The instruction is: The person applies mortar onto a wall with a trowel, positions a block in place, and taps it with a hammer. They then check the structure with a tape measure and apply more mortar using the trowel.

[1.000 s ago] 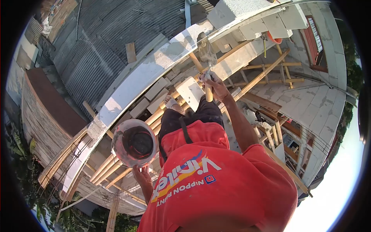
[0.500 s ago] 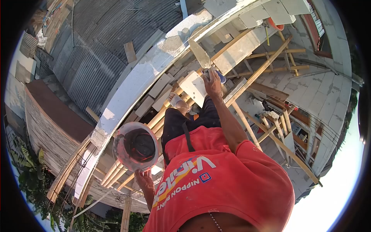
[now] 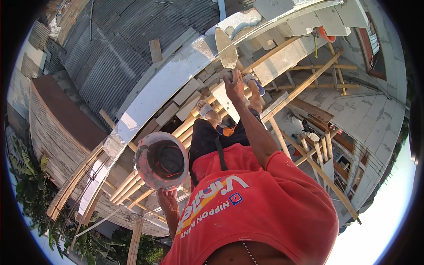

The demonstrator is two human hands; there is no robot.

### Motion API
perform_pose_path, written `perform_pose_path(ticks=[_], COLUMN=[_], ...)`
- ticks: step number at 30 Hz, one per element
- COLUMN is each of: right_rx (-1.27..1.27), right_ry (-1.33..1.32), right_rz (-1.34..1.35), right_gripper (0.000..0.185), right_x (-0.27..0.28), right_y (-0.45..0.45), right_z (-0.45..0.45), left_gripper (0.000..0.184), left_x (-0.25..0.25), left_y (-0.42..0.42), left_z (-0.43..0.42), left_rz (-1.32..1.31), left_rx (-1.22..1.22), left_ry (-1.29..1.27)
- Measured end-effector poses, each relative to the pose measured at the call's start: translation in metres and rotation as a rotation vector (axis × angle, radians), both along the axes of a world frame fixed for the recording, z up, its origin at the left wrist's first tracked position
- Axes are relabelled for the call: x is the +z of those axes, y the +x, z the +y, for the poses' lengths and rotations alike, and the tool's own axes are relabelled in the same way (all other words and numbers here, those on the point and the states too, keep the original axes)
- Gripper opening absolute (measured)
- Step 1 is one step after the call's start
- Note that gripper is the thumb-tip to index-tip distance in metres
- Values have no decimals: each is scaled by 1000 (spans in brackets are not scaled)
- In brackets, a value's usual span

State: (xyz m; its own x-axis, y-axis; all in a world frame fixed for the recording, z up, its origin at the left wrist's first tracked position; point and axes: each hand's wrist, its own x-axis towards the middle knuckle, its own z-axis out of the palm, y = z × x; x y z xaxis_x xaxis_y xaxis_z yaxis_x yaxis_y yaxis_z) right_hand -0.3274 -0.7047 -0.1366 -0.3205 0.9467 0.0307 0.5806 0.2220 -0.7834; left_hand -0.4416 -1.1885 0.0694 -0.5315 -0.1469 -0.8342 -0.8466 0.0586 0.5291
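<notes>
My right hand (image 3: 235,88) is stretched forward, fingers wrapped round the handle of a trowel (image 3: 226,49). The trowel's broad blade, grey and crusted with pale mortar, points away from me and overlaps the inner edge of the white-topped wall (image 3: 165,73); I cannot tell whether it touches. At my left side, my left hand (image 3: 168,201) grips the lower rim of a whitish, stained bucket (image 3: 141,170). The bucket tilts with its mouth toward me, showing a dark inside with reddish smears.
Bamboo poles (image 3: 130,187) and planks form scaffolding under my sandalled feet (image 3: 206,109). Pale blocks (image 3: 187,106) lie along the wall. Beyond it is a corrugated roof (image 3: 117,62). A diagonal pole (image 3: 304,84) crosses at right, and an orange bucket (image 3: 326,35) sits at far right.
My right hand and the trowel have moved forward and slightly left, bringing the blade over the wall's edge. The bucket stays in my left hand. The whole view has shifted a little.
</notes>
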Motion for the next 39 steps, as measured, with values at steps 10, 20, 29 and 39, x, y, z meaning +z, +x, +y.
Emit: perform_pose_path(ticks=[10,20,29,39], right_rx=[392,1169,1593,2083], right_ry=[14,-430,145,-489], right_rz=[-244,-311,-587,-840], right_gripper=[44,40,29,29], right_x=[11,176,158,157], right_y=[91,6,-67,-64], right_z=[-41,-53,-186,-159], left_gripper=[53,48,47,37], left_x=[-20,-8,4,11], left_y=[13,47,77,85], left_z=[-5,70,104,103], left_rz=[-13,111,194,270], left_rx=[110,217,160,153], left_ry=[85,111,-6,17])
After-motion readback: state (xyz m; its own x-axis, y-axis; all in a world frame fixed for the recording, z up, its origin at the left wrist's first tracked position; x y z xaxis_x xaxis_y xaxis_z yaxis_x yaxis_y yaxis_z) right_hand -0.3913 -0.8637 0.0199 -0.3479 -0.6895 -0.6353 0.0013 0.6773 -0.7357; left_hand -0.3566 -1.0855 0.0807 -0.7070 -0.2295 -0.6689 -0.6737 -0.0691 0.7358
